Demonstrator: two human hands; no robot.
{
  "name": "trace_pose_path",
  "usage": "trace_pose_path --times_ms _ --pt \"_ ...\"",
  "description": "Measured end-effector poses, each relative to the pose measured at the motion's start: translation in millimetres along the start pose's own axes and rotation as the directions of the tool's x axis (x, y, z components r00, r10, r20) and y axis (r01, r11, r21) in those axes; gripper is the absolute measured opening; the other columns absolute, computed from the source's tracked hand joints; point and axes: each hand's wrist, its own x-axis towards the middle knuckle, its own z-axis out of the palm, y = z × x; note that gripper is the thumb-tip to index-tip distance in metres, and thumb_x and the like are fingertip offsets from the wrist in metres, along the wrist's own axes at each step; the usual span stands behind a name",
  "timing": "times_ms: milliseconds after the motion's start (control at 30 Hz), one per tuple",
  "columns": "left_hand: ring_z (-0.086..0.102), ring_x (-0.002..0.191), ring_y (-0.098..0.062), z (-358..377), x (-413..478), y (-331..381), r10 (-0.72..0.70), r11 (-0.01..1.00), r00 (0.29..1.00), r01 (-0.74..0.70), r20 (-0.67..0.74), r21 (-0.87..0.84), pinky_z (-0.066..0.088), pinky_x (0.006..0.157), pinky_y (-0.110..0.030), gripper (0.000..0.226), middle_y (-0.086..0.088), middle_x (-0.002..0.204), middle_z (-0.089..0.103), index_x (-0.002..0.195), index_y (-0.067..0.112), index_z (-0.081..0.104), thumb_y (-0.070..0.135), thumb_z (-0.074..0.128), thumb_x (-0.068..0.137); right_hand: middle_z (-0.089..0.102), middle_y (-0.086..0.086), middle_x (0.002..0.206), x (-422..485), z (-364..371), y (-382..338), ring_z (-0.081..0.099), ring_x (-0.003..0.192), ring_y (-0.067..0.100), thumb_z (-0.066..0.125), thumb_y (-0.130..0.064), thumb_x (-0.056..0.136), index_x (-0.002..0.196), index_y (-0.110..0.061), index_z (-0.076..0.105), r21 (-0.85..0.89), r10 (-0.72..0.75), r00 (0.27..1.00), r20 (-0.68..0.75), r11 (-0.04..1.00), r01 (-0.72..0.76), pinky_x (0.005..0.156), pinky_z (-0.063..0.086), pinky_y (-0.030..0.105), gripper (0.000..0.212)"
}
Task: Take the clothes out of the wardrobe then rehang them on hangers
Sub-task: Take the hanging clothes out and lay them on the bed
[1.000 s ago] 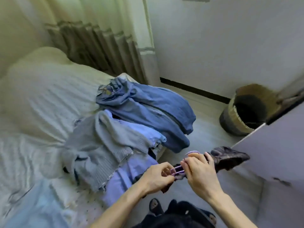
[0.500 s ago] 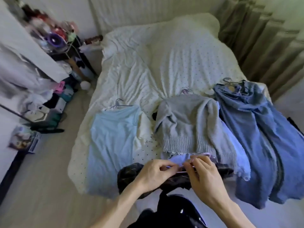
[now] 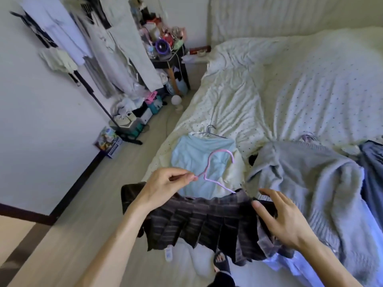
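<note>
Skirt (image 3: pixel 207 222), dark pleated plaid fabric, hangs by its waistband from a thin pink wire hanger (image 3: pixel 215 162), held in the air over the near edge of the white dotted bed (image 3: pixel 310 79). Left hand (image 3: pixel 165 187) pinches the hanger wire just below the hook with thumb and forefinger. Right hand (image 3: pixel 284 222) is spread loose at the skirt's right end, touching cloth, not gripping. Pale blue top (image 3: pixel 199 158) on its own hanger lies on the bed just beyond, with a grey knit sweater (image 3: pixel 310 179) to its right.

Step in hand looks like seating the skirt. The left pinch should keep the wire level while the right hand evens the waistband, so neither end slides off.
</note>
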Motion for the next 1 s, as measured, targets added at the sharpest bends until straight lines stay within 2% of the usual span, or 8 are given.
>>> trace_pose_path --times_ms 133,267,367,467,567,800,867,1000 --pt "0.063 0.078 -0.011 -36 47 -1 0.042 0.999 0.993 -0.040 -0.108 0.018 0.040 0.072 -0.019 0.020 0.002 0.095 0.076 0.099 0.045 0.077 0.056 0.064 0.089 0.059 -0.026 0.092 34 11 -5 0.058 0.086 0.003 0.043 -0.065 0.088 0.120 -0.041 0.052 0.137 0.001 0.999 0.051 0.991 -0.008 0.072 0.038 0.004 0.042" --pt "0.066 0.095 0.008 -63 126 -9 0.072 0.997 0.994 -0.073 -0.080 -0.014 0.043 0.077 -0.003 0.020 0.021 0.098 0.075 0.102 0.030 0.079 0.042 0.069 0.089 0.061 -0.024 0.072 91 29 -8 0.063 0.074 0.009 0.044 -0.039 0.102 0.112 -0.041 0.052 0.179 0.108 0.994 0.035 0.977 -0.113 0.060 0.042 0.011 0.014" --pt "0.066 0.094 0.008 -80 208 -29 0.081 0.997 0.993 -0.082 -0.091 -0.003 0.045 0.077 -0.005 0.026 0.022 0.096 0.074 0.100 0.028 0.079 0.047 0.071 0.085 0.064 -0.011 0.062 153 48 -9 0.060 0.056 0.009 0.041 -0.035 0.103 0.107 -0.043 0.050 0.214 0.212 0.977 0.024 0.954 -0.212 0.049 0.043 0.021 0.013" --pt "0.066 0.095 0.005 -82 302 -69 0.031 1.000 0.999 -0.031 -0.032 -0.004 0.051 0.086 -0.016 0.025 0.016 0.097 0.075 0.102 0.024 0.078 0.043 0.073 0.087 0.064 -0.006 0.058 226 78 0 0.055 0.043 0.010 0.041 -0.033 0.104 0.104 -0.039 0.052 0.269 0.392 0.920 0.022 0.884 -0.383 0.040 0.038 0.021 0.012" --pt "0.066 0.099 -0.003 -73 387 -123 -0.055 0.997 0.997 0.052 0.047 0.053 0.051 0.091 -0.026 0.027 0.013 0.100 0.074 0.104 0.022 0.077 0.044 0.070 0.089 0.066 -0.005 0.066 296 113 15 0.059 0.055 0.008 0.041 -0.035 0.104 0.111 -0.033 0.058 0.269 0.544 0.838 0.051 0.800 -0.536 0.047 0.042 0.024 0.018" --pt "0.062 0.084 -0.003 -37 515 -231 -0.195 0.973 0.970 0.174 0.142 0.151 0.043 0.065 -0.017 0.020 0.018 0.087 0.067 0.089 0.034 0.068 0.054 0.062 0.092 0.065 -0.006 0.078 402 159 59 0.062 0.064 0.013 0.042 -0.034 0.103 0.118 -0.029 0.061 0.180 0.688 0.721 0.086 0.701 -0.690 0.048 0.042 0.024 0.024" --pt "0.060 0.081 -0.003 -27 545 -251 -0.176 0.970 0.976 0.150 0.129 0.191 0.040 0.063 -0.018 0.020 0.018 0.087 0.063 0.097 0.030 0.068 0.048 0.059 0.096 0.064 -0.006 0.079 427 166 70 0.061 0.067 0.014 0.041 -0.036 0.103 0.117 -0.030 0.060 0.147 0.705 0.706 0.069 0.692 -0.706 0.053 0.042 0.028 0.024" --pt "0.061 0.089 -0.026 -9 597 -292 -0.126 0.941 0.983 0.076 0.131 0.330 0.050 0.077 -0.039 0.021 -0.004 0.099 0.065 0.115 0.020 0.066 0.027 0.049 0.104 0.059 -0.003 0.081 475 189 88 0.058 0.071 0.022 0.039 -0.039 0.103 0.116 -0.032 0.056 0.090 0.746 0.665 0.033 0.661 -0.745 0.059 0.044 0.033 0.023"
